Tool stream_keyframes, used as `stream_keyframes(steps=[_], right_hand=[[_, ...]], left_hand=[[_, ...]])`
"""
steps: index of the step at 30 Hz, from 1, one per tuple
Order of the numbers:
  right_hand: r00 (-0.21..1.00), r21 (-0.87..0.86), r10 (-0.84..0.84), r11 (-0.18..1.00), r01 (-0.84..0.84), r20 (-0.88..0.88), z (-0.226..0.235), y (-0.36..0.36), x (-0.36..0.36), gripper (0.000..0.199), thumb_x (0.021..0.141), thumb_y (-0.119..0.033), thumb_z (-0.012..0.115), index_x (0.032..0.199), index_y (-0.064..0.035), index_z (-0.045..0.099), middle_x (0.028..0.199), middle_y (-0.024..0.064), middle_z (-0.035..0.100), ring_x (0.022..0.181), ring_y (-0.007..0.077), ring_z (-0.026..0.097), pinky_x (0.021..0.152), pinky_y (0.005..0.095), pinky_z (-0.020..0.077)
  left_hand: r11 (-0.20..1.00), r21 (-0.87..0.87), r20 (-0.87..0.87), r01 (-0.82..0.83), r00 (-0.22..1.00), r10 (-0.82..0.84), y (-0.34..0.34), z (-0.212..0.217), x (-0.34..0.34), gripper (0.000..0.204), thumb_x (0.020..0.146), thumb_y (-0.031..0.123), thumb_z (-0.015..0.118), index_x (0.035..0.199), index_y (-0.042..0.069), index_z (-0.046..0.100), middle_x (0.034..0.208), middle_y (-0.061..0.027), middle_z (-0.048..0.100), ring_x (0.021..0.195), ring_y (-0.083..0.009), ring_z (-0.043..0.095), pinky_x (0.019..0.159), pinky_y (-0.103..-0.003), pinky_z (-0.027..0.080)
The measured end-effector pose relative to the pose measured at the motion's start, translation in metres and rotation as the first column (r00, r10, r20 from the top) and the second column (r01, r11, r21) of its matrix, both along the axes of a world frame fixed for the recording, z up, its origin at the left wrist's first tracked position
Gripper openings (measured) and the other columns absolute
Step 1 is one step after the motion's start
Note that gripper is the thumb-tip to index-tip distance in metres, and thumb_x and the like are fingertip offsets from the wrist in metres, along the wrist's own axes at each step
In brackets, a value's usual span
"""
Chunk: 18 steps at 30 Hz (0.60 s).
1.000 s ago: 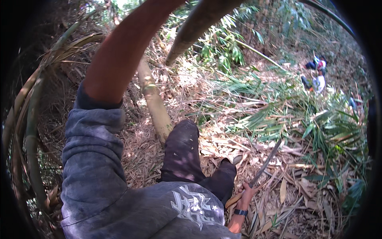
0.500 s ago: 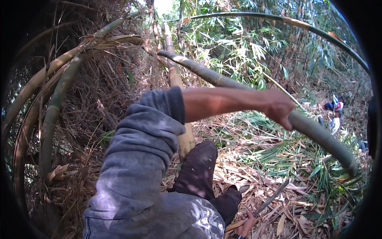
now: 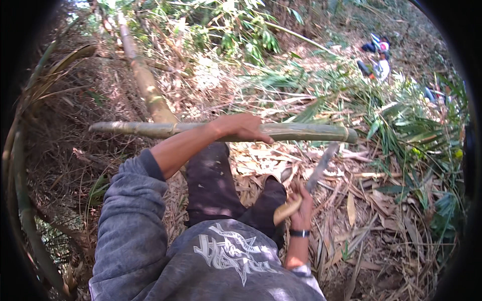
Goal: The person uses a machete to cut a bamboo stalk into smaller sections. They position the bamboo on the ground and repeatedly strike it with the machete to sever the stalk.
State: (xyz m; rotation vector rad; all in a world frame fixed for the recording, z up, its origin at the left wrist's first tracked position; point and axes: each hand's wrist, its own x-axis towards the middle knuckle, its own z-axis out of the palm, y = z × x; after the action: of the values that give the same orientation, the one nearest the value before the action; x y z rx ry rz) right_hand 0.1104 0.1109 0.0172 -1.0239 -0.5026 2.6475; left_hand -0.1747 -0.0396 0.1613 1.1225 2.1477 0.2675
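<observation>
A cut green bamboo pole [image 3: 306, 131] lies almost level across the view in front of me. My left hand [image 3: 243, 128] is closed over it from above, right of its middle. Low on the right, my right hand [image 3: 301, 206] grips a machete by its pale wooden handle [image 3: 287, 209]. The grey machete blade [image 3: 322, 166] points up and away, its tip close below the pole's right end. Whether blade and pole touch, I cannot tell.
Behind the pole a thick bamboo trunk [image 3: 145, 85] slants away to the upper left. Bent bamboo stems [image 3: 25, 190] edge the left side. Dry leaves [image 3: 371, 215] cover the ground, with cut green fronds [image 3: 396, 135] on the right. People [image 3: 381, 65] sit farther off, upper right.
The pole has swung from a steep slant to nearly level, nearer to me, with my left hand still on it. My right hand has brought the machete up towards the pole's right end.
</observation>
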Motion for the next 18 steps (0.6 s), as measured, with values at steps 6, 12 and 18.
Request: stream_keyframes(steps=[6, 12, 18], right_hand=[[0.983, -0.010, -0.032, 0.999, 0.031, -0.183, -0.010, 0.000, -0.093, 0.038, 0.091, -0.041, 0.065, 0.108, -0.0087, 0.053, 0.098, 0.0117, 0.064, 0.056, 0.0085, 0.047, 0.051, 0.0224, 0.0441], [0.993, 0.024, -0.028, 0.999, 0.031, -0.115, -0.008, -0.018, -0.122, 0.036, 0.088, -0.043, 0.069, 0.092, -0.0108, 0.053, 0.076, -0.0025, 0.051, 0.056, 0.0076, 0.046, 0.049, 0.0232, 0.0401], [0.999, 0.177, 0.020, 0.984, -0.027, 0.039, -0.014, -0.023, -0.155, 0.037, 0.086, -0.044, 0.071, 0.094, -0.0108, 0.058, 0.057, -0.0035, 0.043, 0.050, 0.0094, 0.043, 0.046, 0.0233, 0.0401]], left_hand=[[1.000, -0.007, 0.284, -0.021, 0.959, 0.022, 0.006, -0.056, 0.020, 0.094, 0.074, 0.080, 0.052, 0.102, -0.009, 0.066, 0.096, -0.0273, 0.066, 0.088, -0.0333, 0.063, 0.079, -0.046, 0.049], [0.994, 0.008, 0.419, -0.108, 0.903, 0.095, 0.002, -0.107, 0.007, 0.107, 0.072, 0.082, 0.050, 0.125, -0.011, 0.053, 0.117, -0.0271, 0.060, 0.103, -0.0324, 0.060, 0.087, -0.044, 0.047], [0.966, 0.058, 0.355, -0.251, 0.910, 0.215, -0.014, -0.125, -0.005, 0.095, 0.084, 0.075, 0.044, 0.129, -0.009, 0.049, 0.115, -0.0256, 0.060, 0.108, -0.0345, 0.058, 0.094, -0.042, 0.046]])
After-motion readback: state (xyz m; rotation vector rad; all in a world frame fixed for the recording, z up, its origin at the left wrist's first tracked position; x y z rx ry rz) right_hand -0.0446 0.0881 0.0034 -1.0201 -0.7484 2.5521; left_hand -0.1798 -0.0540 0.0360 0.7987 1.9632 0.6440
